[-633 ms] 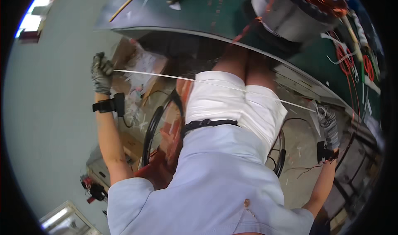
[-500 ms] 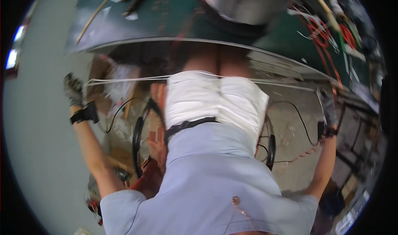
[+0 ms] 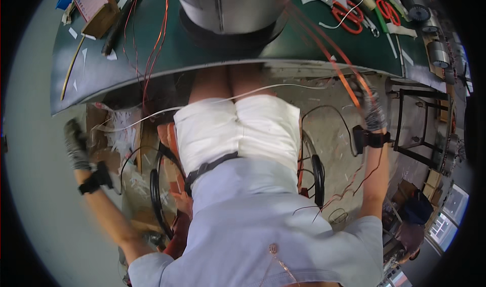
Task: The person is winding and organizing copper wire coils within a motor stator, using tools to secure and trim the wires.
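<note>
My left hand [image 3: 76, 142], in a grey patterned glove, is out at the far left with its fingers closed by one end of a white cord [image 3: 174, 108]. The cord curves across my lap, and its other end hangs loose below the table edge. At the right, my gloved right hand [image 3: 373, 107] is closed around orange-copper wire strands [image 3: 324, 49]. These strands slant down from the table beside a large metal drum [image 3: 223, 8]. The exact grip of the left fingers is blurred.
The green table [image 3: 167, 69] curves across the top. It bears red-handled scissors [image 3: 349, 18], a box [image 3: 93, 6], thin red wires [image 3: 157, 44] and spools [image 3: 438, 54]. A black metal frame [image 3: 422, 120] stands at the right. Chair armrests [image 3: 156, 191] flank me.
The white cord was stretched between both hands; its right end is now free and it sags. My right hand has moved in to the left and now grips the copper strands. My left hand has lowered.
</note>
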The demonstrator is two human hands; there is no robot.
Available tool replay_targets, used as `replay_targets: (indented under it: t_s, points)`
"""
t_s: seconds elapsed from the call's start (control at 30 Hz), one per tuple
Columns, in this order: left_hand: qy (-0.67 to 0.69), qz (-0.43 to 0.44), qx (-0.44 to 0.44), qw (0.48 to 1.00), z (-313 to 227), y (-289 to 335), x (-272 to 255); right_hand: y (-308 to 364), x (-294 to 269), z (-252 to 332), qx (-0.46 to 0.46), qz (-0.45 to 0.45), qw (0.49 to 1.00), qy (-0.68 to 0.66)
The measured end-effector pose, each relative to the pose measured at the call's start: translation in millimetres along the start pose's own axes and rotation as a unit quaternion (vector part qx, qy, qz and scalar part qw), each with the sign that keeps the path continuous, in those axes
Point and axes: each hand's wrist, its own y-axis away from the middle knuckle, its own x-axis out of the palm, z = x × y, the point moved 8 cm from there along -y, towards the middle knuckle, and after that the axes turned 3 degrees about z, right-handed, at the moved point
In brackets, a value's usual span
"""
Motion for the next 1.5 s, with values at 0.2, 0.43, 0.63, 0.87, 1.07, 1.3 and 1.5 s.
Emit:
replay_targets:
  t_s: [0.2, 0.43, 0.63, 0.87, 1.07, 1.3, 1.5]
  points:
    - [-0.134, 0.434, 0.178, 0.873, -32, 218, 304, 9, 260, 37, 0.115, 0.180, 0.861, -0.461]
    - [-0.016, 0.588, -0.116, 0.800, -41, 255, 367, -2, 297, 68, 0.076, 0.217, 0.840, -0.491]
    - [0.284, 0.542, -0.269, 0.744, -40, 253, 355, 13, 264, 79, -0.166, 0.063, 0.966, 0.186]
    - [0.303, 0.524, -0.288, 0.742, -36, 246, 348, 44, 275, 64, 0.021, 0.131, 0.991, -0.009]
    - [0.278, 0.514, -0.247, 0.773, -48, 245, 346, 38, 294, 75, -0.029, 0.137, 0.989, 0.045]
    - [0.027, 0.478, -0.071, 0.875, -62, 235, 342, 49, 308, 116, -0.318, 0.111, 0.884, 0.325]
    - [0.067, 0.451, -0.106, 0.883, -67, 231, 329, 35, 322, 85, -0.114, 0.259, 0.959, -0.006]
